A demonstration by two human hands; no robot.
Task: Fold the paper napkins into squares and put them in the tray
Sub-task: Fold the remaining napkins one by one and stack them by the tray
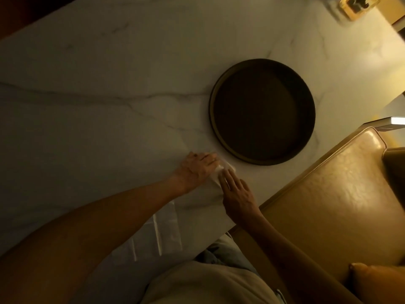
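A white paper napkin (215, 175) lies on the marble table (98, 106), mostly covered by my hands. My left hand (196, 170) presses flat on its left part, fingers pointing toward the tray. My right hand (237, 194) lies flat on its right edge, fingers together. Just beyond them sits a round dark tray (212, 110) with a low rim, nothing inside it. A faint second sheet (188, 143) seems to lie flat beyond my left hand; the dim light makes it hard to tell.
A clear plastic wrapper (157, 233) lies near the table's front edge under my left forearm. A tan leather chair (328, 205) stands at the right. A small glass object (356, 6) sits at the far right corner.
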